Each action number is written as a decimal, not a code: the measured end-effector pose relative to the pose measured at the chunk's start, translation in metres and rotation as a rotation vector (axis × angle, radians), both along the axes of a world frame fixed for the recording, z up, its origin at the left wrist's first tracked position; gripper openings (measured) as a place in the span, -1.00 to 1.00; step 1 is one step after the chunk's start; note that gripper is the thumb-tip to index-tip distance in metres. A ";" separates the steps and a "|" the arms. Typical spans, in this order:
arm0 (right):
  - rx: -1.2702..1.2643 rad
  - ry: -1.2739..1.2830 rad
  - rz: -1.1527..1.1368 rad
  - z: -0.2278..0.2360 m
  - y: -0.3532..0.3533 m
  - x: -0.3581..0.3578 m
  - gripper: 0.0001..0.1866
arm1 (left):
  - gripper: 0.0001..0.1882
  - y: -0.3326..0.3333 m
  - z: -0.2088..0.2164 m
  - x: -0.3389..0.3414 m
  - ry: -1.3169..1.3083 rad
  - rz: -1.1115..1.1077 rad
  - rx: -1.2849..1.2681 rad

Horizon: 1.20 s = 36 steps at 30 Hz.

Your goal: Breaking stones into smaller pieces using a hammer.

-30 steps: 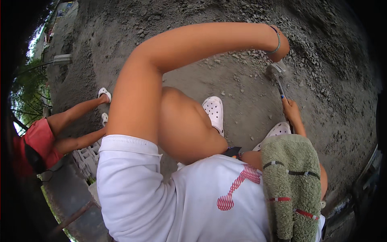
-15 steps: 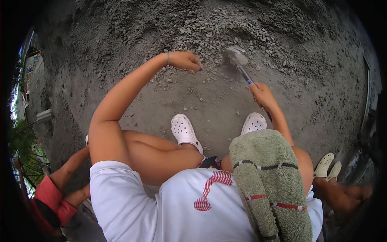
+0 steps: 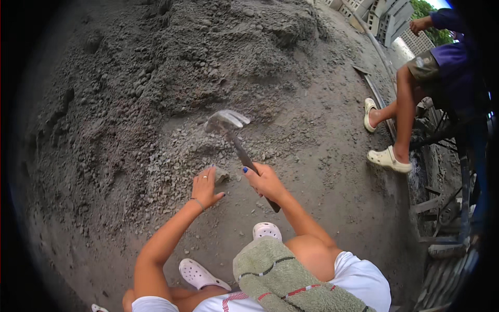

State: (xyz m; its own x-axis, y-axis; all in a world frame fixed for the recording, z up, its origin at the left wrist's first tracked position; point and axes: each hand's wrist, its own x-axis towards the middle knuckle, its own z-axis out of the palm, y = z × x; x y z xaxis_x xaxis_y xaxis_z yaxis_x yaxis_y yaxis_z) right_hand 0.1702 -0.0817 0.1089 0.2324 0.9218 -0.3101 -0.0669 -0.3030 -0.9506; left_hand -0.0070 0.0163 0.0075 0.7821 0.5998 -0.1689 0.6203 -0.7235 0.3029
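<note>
Head view: at the left, a mound of grey earth [image 3: 130, 88] covers the upper left part of the ground [image 3: 332, 208] and walls off that side; below its foot the left hand [image 3: 207, 188] reaches in over stone chips [image 3: 169, 171], fingers loosely extended and thumb spread, not closed round anything visible; a larger grey stone [image 3: 221, 176] lies just right of its fingertips, and whether they touch it I cannot tell; the hand is probably there to steady or turn the stone.

Right of that, the right hand [image 3: 264, 183] is wrapped around the lower handle of a claw hammer [image 3: 242, 153], the butt jutting below the fist, a grip that likely suits short, controlled strokes; the head slants up and left over the chips, claw to the right, and seems raised; the pale clogs [image 3: 267, 230] stand apart at the ground's near edge, presumably for balance, and bound the room below.

Farther right, flat ground gives the hammer its widest room, as far as the co-worker's shoes [image 3: 390, 158] beside the ground's right edge.
</note>
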 end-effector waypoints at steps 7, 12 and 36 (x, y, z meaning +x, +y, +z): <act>-0.111 -0.115 -0.022 -0.016 -0.024 0.005 -0.71 | -0.39 -0.021 -0.041 0.024 -0.424 0.392 0.045; -0.206 -0.015 -0.045 -0.035 -0.024 0.010 -0.65 | -0.46 -0.025 -0.040 0.039 -0.505 0.669 0.071; -0.321 -0.296 -0.052 -0.068 -0.071 -0.002 -0.60 | -0.29 -0.050 -0.066 -0.002 -0.540 0.660 0.039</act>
